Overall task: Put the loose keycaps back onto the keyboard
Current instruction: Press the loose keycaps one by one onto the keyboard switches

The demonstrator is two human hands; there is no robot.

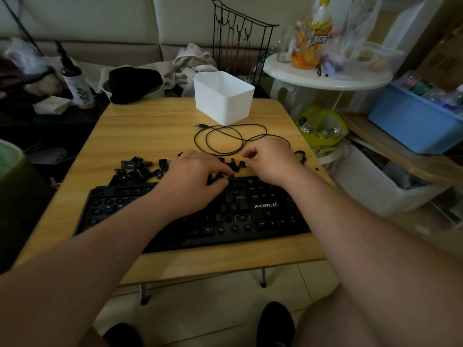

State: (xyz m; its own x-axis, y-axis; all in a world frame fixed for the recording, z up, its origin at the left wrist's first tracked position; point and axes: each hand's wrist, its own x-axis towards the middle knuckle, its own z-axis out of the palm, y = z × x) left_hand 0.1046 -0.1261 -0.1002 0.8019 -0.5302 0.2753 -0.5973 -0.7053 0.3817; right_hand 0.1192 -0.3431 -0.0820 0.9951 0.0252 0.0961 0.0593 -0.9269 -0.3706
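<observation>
A black keyboard (250,216) lies across the near part of a wooden table (150,126), with several key sockets bare. Loose black keycaps (140,169) lie scattered behind its top edge, more of them (235,164) between my hands. My left hand (193,176) hovers over the keyboard's top row, fingers curled down, and its fingertips pinch a black keycap (220,177). My right hand (270,161) sits behind the keyboard's right part with fingers loosely curled; what is under it is hidden.
The keyboard's black cable (225,139) loops across the table's middle. A white plastic bin (223,96) stands at the far edge. A white round side table (328,76) with bottles, a blue crate (413,121) and storage boxes crowd the right. Cloth and a bottle lie far left.
</observation>
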